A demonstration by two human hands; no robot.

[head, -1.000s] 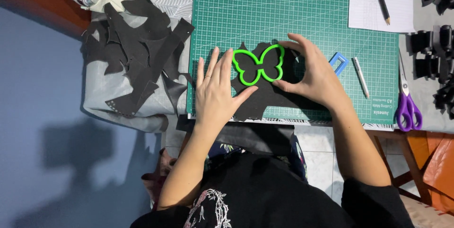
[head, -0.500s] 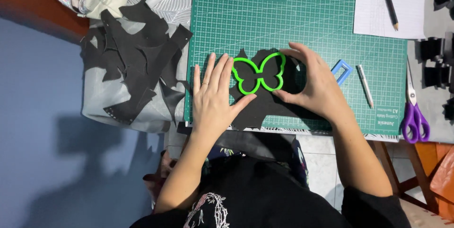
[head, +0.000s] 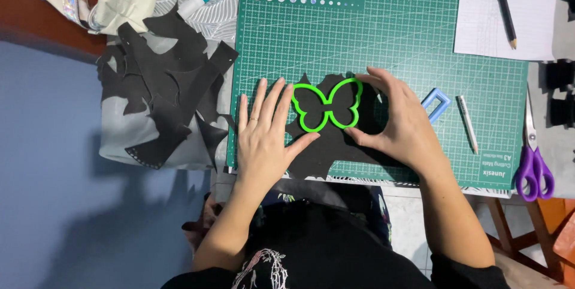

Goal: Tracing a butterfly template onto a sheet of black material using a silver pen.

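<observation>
The person is at the positioning step: a bright green butterfly-shaped cutter (head: pixel 327 105) lies on a sheet of black paper (head: pixel 323 145) spread over the green cutting mat (head: pixel 383 37). The left hand (head: pixel 263 139) lies flat and open, fingers spread, palm pressing the black paper down just left of the cutter, with the thumb reaching toward its lower left wing; it grips nothing. The right hand (head: pixel 404 124) is curved around the cutter's right wing, fingertips at the upper edge and thumb at the lower edge, pinching it loosely in place rather than closing round it. The shape seems set near the sheet's ragged upper edge, so the next move probably calls for a firm, even press or a tracing tool, with the paper held from sliding. A white pencil-like tool (head: pixel 468 123) and a blue clip-like piece (head: pixel 436 104) lie on the mat just right of the right hand; purple scissors (head: pixel 533 169) rest farther right. Black offcuts (head: pixel 168 91) are heaped off the mat's left side.
</observation>
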